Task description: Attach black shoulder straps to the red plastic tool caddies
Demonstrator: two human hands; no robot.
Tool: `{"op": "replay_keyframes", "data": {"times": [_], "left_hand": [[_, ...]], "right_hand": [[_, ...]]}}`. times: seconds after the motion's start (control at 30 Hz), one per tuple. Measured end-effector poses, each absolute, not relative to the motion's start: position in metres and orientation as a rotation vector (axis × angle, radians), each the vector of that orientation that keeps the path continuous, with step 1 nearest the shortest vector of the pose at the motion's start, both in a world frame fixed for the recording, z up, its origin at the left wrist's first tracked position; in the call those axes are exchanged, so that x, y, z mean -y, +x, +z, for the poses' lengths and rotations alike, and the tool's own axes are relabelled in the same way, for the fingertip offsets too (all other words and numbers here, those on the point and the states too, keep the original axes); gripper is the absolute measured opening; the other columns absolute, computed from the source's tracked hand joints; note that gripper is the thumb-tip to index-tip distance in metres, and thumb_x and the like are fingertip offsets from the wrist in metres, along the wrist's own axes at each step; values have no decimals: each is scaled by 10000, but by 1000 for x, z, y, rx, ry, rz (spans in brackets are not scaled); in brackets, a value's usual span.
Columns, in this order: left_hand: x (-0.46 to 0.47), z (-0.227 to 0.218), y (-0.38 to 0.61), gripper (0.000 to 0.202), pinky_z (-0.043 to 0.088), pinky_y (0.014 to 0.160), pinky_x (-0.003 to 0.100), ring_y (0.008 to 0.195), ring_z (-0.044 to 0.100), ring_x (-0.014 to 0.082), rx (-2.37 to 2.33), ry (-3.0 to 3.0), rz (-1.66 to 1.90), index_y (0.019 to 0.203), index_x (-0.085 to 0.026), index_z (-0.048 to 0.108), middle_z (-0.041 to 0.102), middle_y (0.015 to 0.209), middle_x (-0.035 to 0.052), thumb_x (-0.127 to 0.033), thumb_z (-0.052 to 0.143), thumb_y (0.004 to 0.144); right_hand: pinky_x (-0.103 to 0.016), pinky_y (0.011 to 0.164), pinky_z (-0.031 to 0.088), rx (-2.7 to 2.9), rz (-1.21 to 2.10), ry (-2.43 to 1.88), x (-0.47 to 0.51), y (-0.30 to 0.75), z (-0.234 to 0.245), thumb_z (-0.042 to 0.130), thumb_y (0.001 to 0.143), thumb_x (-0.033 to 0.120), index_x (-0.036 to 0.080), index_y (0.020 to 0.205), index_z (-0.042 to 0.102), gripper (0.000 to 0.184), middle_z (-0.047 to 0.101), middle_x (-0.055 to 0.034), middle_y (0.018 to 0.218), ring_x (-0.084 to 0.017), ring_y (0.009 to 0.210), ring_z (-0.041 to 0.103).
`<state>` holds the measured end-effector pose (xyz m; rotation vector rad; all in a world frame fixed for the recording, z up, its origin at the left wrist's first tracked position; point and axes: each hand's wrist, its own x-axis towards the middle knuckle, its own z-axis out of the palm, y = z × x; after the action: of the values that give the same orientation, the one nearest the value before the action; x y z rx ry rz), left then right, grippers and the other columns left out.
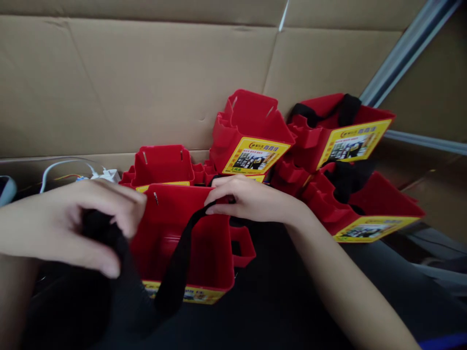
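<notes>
"Cardboard wall (146, 87) fills the backdrop, dark tabletop (284, 291) beneath. What do I have in stock, seen from this far off?"

"Other red bins (251, 114), grouped behind and to the right, yellow labels facing us. Front red bin (215, 243) sits on the tabletop between my two hands."

"Hands?"

"Apart. Left hand (62, 218), slightly blurred, is curled tight on the black strap (178, 262), left of the bin. Right hand (248, 197) pinches it at the far right rim."

"Between them?"

"Strap sags across the bin's near side."
</notes>
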<state>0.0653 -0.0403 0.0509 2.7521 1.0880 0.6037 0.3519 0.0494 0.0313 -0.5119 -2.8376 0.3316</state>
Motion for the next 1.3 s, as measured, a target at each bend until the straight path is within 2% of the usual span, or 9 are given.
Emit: {"op": "replay_keyframes", "data": {"times": [0.1, 0.2, 0.33, 0.47, 0.7, 0.83, 0.97, 1.13, 1.3], "left_hand": [[39, 51, 85, 100, 447, 745, 196, 789, 575, 107, -990, 2705, 456, 808, -220, 596, 622, 834, -9, -228, 533, 885], [36, 47, 92, 141, 449, 760, 193, 872, 584, 117, -1074, 2734, 406, 833, -232, 575, 627, 942, -16, -124, 491, 869], [35, 42, 100, 168, 464, 797, 213, 968, 601, 151, -1066, 2764, 489, 926, -262, 596, 640, 1059, -23, -149, 493, 856], [44, 39, 117, 40, 467, 634, 206, 701, 610, 124, -1356, 2664, 1008, 800, -264, 607, 665, 811, -62, -290, 594, 827], [49, 31, 127, 162, 422, 617, 241, 732, 549, 119, -1495, 2529, 1497, 821, -240, 532, 560, 810, -51, -115, 574, 727], [44, 37, 121, 211, 387, 586, 234, 696, 494, 104, -1507, 2591, 1428, 813, -238, 534, 507, 768, -50, -73, 506, 684], [45, 36, 128, 222, 419, 634, 236, 717, 541, 111, -1374, 2679, 1066, 813, -252, 569, 583, 824, -52, -79, 449, 740], [32, 13, 146, 201, 425, 629, 309, 780, 610, 205, -1654, 2748, 633, 974, -233, 576, 654, 904, 7, -388, 533, 854], [24, 19, 130, 221, 410, 618, 249, 678, 585, 121, -1329, 2795, 265, 762, -221, 581, 624, 760, -36, -308, 455, 921]], "right_hand": [[-237, 668, 408, 2892, 363, -580, -46, 360, 39, 567, 870, 274, 191, 963, 714, 192, 656, -34, 831, -126, 730, 581], [-235, 731, 440, 2879, 461, -602, -45, 368, 44, 566, 866, 247, 228, 1127, 664, 279, 690, -22, 980, -134, 826, 618], [-267, 821, 457, 2718, 453, -566, -49, 371, 45, 561, 868, 264, 256, 1284, 549, 416, 653, -29, 1147, -150, 951, 612], [-293, 887, 442, 2618, 439, -562, -52, 364, 38, 524, 892, 310, 257, 1319, 509, 430, 610, -37, 1229, -163, 1036, 583], [-231, 585, 400, 2693, 386, -834, -43, 354, 35, 556, 860, 304, 219, 1257, 568, 406, 657, -5, 800, -104, 616, 537], [-219, 556, 366, 2705, 416, -911, -37, 353, 38, 541, 861, 262, 210, 1224, 585, 369, 619, 3, 760, -90, 591, 499], [-216, 563, 363, 2706, 439, -852, -35, 353, 39, 556, 853, 249, 205, 1195, 602, 347, 593, 5, 755, -89, 601, 485], [-216, 566, 368, 2758, 540, -728, -35, 351, 39, 530, 876, 243, 185, 1192, 596, 328, 619, 0, 788, -86, 600, 498], [-223, 593, 391, 2768, 563, -712, -37, 352, 38, 490, 906, 297, 169, 1216, 574, 345, 652, -25, 886, -99, 651, 525]]}}
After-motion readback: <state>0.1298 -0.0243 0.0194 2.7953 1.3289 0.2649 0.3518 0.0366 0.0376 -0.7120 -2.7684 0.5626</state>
